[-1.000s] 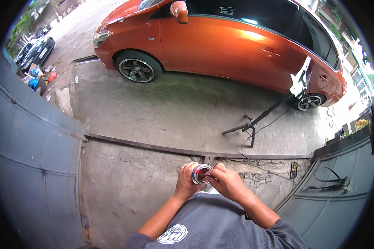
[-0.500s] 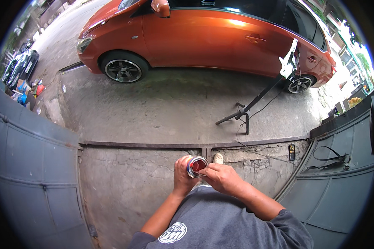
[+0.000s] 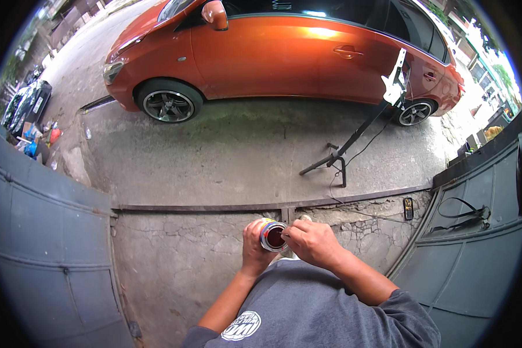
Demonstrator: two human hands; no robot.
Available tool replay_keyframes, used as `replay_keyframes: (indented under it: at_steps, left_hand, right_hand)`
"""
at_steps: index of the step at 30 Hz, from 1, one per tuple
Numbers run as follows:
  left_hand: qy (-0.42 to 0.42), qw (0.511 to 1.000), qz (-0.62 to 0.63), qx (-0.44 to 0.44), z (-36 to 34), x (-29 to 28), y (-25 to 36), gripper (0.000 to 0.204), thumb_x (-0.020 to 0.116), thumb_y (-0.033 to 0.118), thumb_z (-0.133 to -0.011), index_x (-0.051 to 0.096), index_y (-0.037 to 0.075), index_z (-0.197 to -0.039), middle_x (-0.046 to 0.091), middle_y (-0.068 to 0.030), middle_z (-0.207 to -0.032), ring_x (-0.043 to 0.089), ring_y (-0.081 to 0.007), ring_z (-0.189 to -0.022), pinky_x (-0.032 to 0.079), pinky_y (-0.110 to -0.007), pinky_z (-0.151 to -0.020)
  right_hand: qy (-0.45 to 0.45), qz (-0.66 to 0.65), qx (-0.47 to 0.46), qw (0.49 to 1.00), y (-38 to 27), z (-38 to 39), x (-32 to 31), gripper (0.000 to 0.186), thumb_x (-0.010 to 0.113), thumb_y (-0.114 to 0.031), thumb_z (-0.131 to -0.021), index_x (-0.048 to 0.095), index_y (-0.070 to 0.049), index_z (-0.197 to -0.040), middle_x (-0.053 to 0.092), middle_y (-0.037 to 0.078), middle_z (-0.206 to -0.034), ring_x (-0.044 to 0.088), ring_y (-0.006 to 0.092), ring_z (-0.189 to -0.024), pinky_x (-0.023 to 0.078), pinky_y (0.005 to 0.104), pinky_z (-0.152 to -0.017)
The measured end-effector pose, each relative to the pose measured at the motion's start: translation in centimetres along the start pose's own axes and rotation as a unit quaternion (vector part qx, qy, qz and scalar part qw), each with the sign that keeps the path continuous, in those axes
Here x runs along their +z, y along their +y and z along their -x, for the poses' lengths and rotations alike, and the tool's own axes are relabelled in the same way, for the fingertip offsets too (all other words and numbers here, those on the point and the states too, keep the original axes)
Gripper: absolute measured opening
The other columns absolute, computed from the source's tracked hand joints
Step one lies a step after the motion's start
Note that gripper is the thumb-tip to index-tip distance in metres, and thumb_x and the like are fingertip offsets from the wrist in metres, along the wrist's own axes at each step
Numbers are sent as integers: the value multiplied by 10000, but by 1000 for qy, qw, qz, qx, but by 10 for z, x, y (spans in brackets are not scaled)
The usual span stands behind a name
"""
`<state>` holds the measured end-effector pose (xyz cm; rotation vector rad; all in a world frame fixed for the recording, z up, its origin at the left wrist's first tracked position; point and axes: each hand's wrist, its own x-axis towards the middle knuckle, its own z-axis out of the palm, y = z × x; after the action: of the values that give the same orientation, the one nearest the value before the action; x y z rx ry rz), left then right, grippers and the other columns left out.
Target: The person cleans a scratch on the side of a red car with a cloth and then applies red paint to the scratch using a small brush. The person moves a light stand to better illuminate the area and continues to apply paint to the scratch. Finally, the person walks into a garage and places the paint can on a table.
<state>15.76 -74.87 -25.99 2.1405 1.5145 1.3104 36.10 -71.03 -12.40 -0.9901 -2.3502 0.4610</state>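
Head view shows the left hand (image 3: 254,246) wrapped around a small round tin can (image 3: 272,236) at chest height above the cracked concrete driveway (image 3: 214,156), the right hand (image 3: 310,242) fingers pinching its rim; probably light, rigid, slippery, best gripped around the side.

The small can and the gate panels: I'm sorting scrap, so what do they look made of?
The small can, held in the left hand with the right hand at its rim, looks like metal: shiny rim, printed wall. The gate panels look like grey-painted sheet metal with a matt finish and pressed ribs.
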Motion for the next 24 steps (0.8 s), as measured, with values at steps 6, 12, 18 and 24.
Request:
replay_keyframes:
  at_steps: [6, 12, 18, 24]
  left_hand:
    - [-3, 1000, 7, -1, -2, 1, 5, 968, 980, 219, -677, 422, 77, -1454, 564, -169, -1361, 579, -394, -1262, 457, -534, -1083]
    - [-3, 1000, 9, -1, -3, 5, 5, 979, 986, 223, -671, 422, 76, -1457, 569, -169, -1362, 578, -393, -1262, 457, -532, -1085]
    - [5, 1000, 8, -2, -3, 4, 4, 971, 983, 217, -672, 428, 72, -1455, 574, -166, -1357, 579, -394, -1261, 459, -528, -1081]
    - [10, 1000, 7, -1, -4, 6, 2, 979, 980, 185, -639, 432, 88, -1445, 576, -158, -1371, 565, -393, -1284, 432, -528, -1097]
  right_hand:
    - [-14, -37, -19, 999, -2, 5, 1, 149, 799, -165, -896, 733, -90, -1007, 703, 53, -900, 709, 255, -762, 585, 376, -640]
    - [39, -10, -2, 999, -2, 1, -2, 180, 813, -158, -856, 734, -102, -1008, 703, 42, -903, 712, 250, -785, 587, 369, -656]
    - [-14, 13, -13, 1000, 5, 4, -5, 175, 814, -155, -867, 734, -105, -1013, 707, 39, -910, 710, 237, -790, 584, 361, -659]
    - [-9, -27, -35, 999, 0, 7, 1, 173, 806, -158, -876, 731, -107, -1024, 703, 28, -903, 700, 230, -785, 586, 350, -661]
